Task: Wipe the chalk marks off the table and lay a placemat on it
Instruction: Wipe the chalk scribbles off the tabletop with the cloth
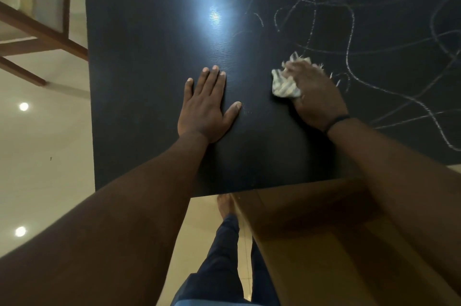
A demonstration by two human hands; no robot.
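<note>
A dark, near-black table (149,61) fills the middle of the head view. White chalk marks (349,31) loop across its right half; the left half shows no marks, only a light's glare. My left hand (207,103) lies flat on the table, palm down, fingers apart, holding nothing. My right hand (314,91) presses a crumpled pale striped cloth (284,83) onto the table at the left border of the scribbles. A dark band circles the right wrist. No placemat is in view.
A brown wooden chair (311,218) stands at the table's near edge, under my right arm. Another wooden chair frame (50,38) stands off the table's left side. My leg and bare foot (224,206) are on the pale glossy floor (45,156).
</note>
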